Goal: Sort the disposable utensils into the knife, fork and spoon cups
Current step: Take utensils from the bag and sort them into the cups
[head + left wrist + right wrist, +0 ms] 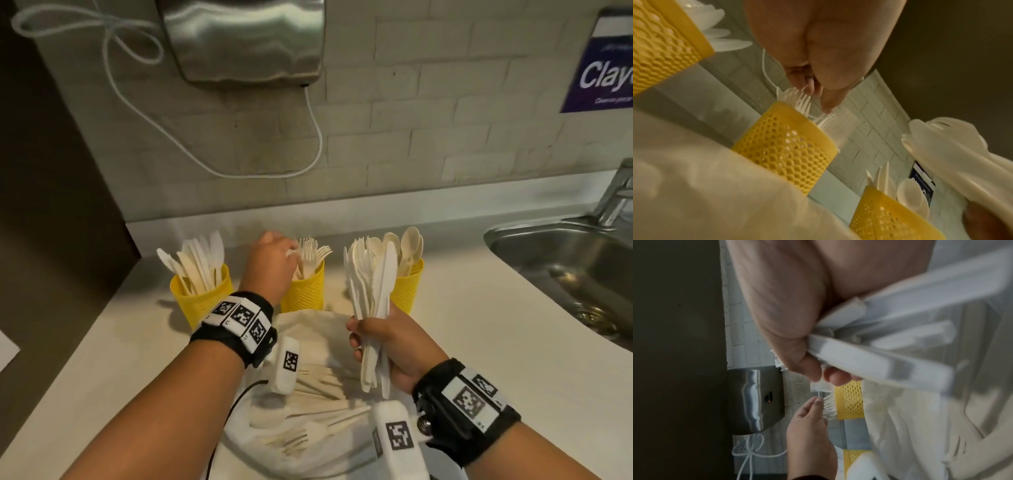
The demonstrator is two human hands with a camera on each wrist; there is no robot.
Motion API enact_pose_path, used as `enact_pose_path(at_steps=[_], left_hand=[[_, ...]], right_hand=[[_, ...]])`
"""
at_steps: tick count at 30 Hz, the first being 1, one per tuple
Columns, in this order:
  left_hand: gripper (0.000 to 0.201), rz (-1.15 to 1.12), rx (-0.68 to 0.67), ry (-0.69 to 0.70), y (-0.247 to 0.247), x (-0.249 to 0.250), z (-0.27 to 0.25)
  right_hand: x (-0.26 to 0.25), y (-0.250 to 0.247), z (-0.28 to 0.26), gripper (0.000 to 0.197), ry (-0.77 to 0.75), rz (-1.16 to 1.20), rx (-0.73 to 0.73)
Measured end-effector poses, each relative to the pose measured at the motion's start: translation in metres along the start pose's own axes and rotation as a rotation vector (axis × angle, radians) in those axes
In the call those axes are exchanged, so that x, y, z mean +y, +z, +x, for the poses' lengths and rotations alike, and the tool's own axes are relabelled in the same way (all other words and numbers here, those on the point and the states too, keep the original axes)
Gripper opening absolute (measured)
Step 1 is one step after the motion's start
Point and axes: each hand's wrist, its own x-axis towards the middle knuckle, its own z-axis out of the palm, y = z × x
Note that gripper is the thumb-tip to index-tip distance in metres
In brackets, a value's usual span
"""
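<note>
Three yellow mesh cups stand in a row on the counter: the knife cup (202, 298) at left, the fork cup (303, 294) in the middle, the spoon cup (409, 284) at right. My left hand (274, 257) reaches over the fork cup (789, 146), thumb and fingertips pinching a fork (291, 253) among the tines. My right hand (373, 342) grips an upright bundle of white utensils (373, 281) by the handles, in front of the spoon cup. In the right wrist view the bundle's handles (879, 363) stick out of my fist.
A white cloth bag (308, 329) lies in front of the cups with several loose utensils (308, 411) on it. A steel sink (565, 260) and tap (616, 192) are at right. A hand dryer (243, 37) hangs on the tiled wall, its cord (318, 144) looping down.
</note>
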Motion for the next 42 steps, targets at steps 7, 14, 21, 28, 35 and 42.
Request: enact_pose_path(at_steps=[7, 14, 21, 28, 35, 42], left_hand=[[0.022, -0.527, -0.258, -0.219, -0.019, 0.035, -0.053], [0.003, -1.005, -0.378, -0.467, 0.000, 0.026, -0.078], [0.005, -0.960, -0.265, -0.505, -0.018, 0.004, -0.079], [0.008, -0.830, 0.103, -0.379, -0.085, -0.021, -0.047], [0.014, -0.345, 0.295, -0.405, -0.112, -0.088, -0.004], [0.043, -0.066, 0.015, -0.506, -0.088, -0.103, -0.006]], right_hand=[[0.001, 0.011, 0.004, 0.033, 0.136, 0.099, -0.104], [0.007, 0.024, 0.009, 0.038, 0.226, 0.187, -0.223], [0.018, 0.036, 0.014, 0.065, 0.275, 0.281, -0.266], [0.023, 0.032, 0.022, 0.011, 0.229, 0.360, -0.028], [0.019, 0.028, 0.013, 0.016, 0.154, 0.298, -0.039], [0.014, 0.029, 0.007, 0.015, 0.113, 0.162, -0.067]])
